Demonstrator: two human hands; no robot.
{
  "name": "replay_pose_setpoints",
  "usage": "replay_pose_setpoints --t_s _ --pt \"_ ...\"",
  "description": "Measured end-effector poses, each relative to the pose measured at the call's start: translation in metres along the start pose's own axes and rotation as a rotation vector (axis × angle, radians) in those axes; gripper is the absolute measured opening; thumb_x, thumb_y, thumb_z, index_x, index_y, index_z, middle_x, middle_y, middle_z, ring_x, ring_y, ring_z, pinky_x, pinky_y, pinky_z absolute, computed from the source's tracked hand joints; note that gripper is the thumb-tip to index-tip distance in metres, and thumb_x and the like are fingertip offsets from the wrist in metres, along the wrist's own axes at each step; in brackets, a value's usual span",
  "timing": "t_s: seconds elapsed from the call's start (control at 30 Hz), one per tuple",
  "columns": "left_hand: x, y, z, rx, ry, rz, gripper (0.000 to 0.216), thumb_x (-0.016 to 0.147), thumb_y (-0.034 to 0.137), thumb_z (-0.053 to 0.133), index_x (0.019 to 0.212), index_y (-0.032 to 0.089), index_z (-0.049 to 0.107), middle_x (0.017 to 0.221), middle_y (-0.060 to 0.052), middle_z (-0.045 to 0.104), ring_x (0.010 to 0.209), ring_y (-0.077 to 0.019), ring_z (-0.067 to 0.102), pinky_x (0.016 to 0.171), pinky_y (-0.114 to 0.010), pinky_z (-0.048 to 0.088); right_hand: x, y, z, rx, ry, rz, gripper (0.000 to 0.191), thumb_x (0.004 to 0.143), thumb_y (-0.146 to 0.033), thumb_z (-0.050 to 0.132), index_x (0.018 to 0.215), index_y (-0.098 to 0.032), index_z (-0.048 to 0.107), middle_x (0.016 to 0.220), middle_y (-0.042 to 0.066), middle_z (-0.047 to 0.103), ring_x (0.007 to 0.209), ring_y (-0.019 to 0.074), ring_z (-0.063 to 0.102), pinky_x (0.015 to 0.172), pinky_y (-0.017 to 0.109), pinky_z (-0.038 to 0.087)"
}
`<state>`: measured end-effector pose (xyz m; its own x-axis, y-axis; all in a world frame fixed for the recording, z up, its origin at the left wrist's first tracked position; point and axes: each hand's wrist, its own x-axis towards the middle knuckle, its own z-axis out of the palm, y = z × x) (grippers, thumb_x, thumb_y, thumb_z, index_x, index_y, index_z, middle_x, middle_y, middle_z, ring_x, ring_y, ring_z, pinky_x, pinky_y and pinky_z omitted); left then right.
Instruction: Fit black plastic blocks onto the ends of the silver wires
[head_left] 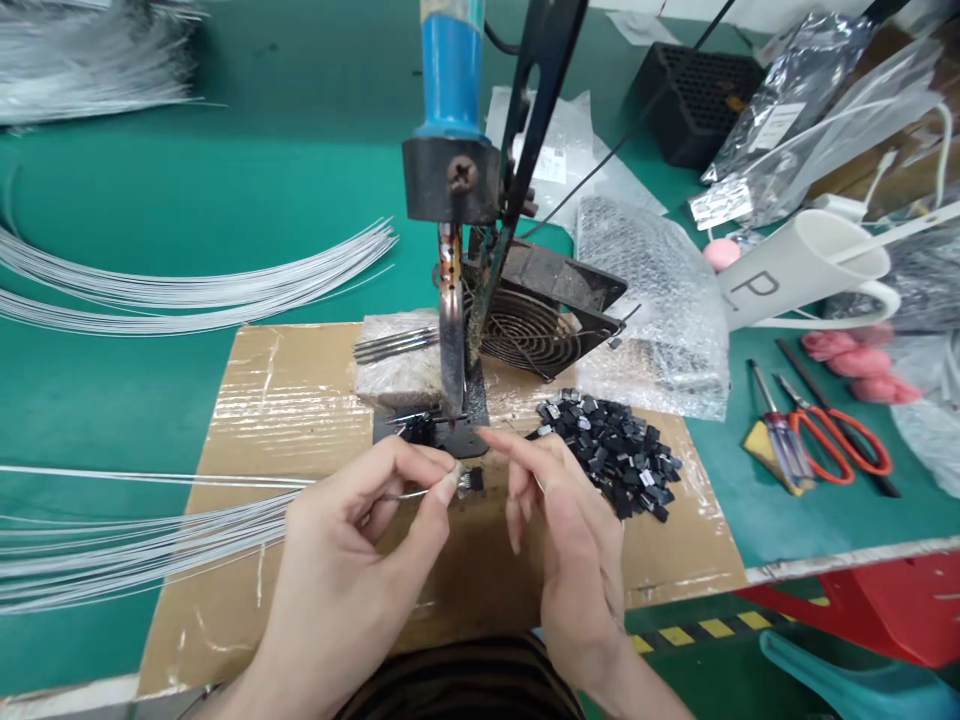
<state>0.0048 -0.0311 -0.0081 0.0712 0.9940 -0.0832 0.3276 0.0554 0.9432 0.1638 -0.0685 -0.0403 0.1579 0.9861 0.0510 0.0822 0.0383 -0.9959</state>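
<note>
The left hand [352, 530] was closed in a pinch, thumb and forefinger gripping a small black connector [471, 480], with a thin wire [409, 493] curling back under the fingers. The right hand [562, 520] held nothing; its fingers were loosely spread, the forefinger tip just beside the connector. The connector hung over the taped cardboard sheet [285, 400], just in front of the upright soldering iron [451, 340].

To my eye a good hold meant pinching close to the part so the wire could not wander, fingertips clear of the hot shaft, the free hand steadying rather than crowding. A bundle of wires [150, 545] lay to the left, a pile of black parts [615, 450] near on the right. Beyond the iron a fan [540, 320] leaned on the green counter [262, 150].
</note>
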Motion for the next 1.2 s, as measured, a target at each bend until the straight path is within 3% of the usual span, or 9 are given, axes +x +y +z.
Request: replay_pose_setpoints --t_s 0.17,0.27,0.33,0.4,0.53,0.67,1.2 --pt "0.005 0.001 0.001 0.011 0.024 -0.017 0.01 0.085 0.019 0.071 0.076 0.022 0.071 0.086 0.001 0.081 0.072 -0.012 0.074 0.064 -0.017 0.058 -0.002 -0.001 0.0 -0.013 0.025 0.012 0.035 0.111 -0.026 0.036 0.143 -0.031 0.049 0.079 -0.003 0.06 0.067 0.0165 0.055 0.066 0.032 0.044" --pt "0.007 0.001 0.001 0.035 0.041 -0.02 0.01 0.085 0.02 0.071 0.076 0.023 0.07 0.087 0.001 0.081 0.071 -0.0116 0.073 0.064 -0.016 0.057 0.0 -0.003 -0.003 -0.122 0.04 -0.02 0.016 0.107 -0.02 0.041 0.111 -0.027 0.055 0.079 -0.004 0.054 0.064 0.0147 0.048 0.062 0.031 0.04" --pt "0.008 0.002 0.001 0.043 0.056 -0.013 0.01 0.085 0.02 0.071 0.075 0.023 0.07 0.086 0.001 0.08 0.07 -0.0118 0.073 0.061 -0.017 0.056 0.002 -0.005 -0.005 -0.173 0.026 -0.048 0.02 0.105 -0.017 0.041 0.088 -0.025 0.05 0.079 -0.003 0.047 0.066 0.0148 0.045 0.062 0.031 0.038" --pt "0.01 0.004 0.001 0.039 0.067 -0.01 0.01 0.083 0.021 0.072 0.073 0.022 0.07 0.083 0.0 0.08 0.07 -0.0129 0.073 0.061 -0.018 0.056 0.005 -0.006 -0.005 -0.163 -0.018 -0.059 0.026 0.105 -0.015 0.041 0.081 -0.024 0.045 0.079 -0.003 0.045 0.07 0.015 0.045 0.065 0.031 0.039" --pt "0.014 0.006 0.0 0.033 0.064 -0.013 0.01 0.082 0.021 0.071 0.073 0.022 0.07 0.081 0.001 0.079 0.072 -0.0137 0.074 0.063 -0.018 0.057 0.008 -0.009 -0.003 -0.082 -0.041 -0.064 0.019 0.103 -0.013 0.053 0.086 -0.023 0.053 0.103 0.002 0.064 0.097 0.0165 0.063 0.087 0.032 0.05" --pt "0.016 0.005 -0.001 0.065 0.054 -0.011 0.01 0.085 0.022 0.07 0.075 0.023 0.07 0.08 0.002 0.078 0.076 -0.0152 0.076 0.06 -0.019 0.055 0.009 -0.012 0.0 -0.016 -0.036 -0.03 0.018 0.099 -0.011 0.062 0.088 -0.024 0.059 0.125 0.004 0.073 0.124 0.0212 0.067 0.108 0.038 0.051" --pt "0.024 0.009 -0.001 0.072 0.113 -0.024 0.006 0.082 0.022 0.071 0.076 0.024 0.07 0.076 0.004 0.076 0.07 -0.0132 0.072 0.059 -0.019 0.053 0.02 -0.021 0.008 0.09 0.029 0.069 0.02 0.092 -0.009 0.067 0.08 -0.024 0.06 0.121 0.005 0.082 0.117 0.0227 0.077 0.106 0.039 0.06"
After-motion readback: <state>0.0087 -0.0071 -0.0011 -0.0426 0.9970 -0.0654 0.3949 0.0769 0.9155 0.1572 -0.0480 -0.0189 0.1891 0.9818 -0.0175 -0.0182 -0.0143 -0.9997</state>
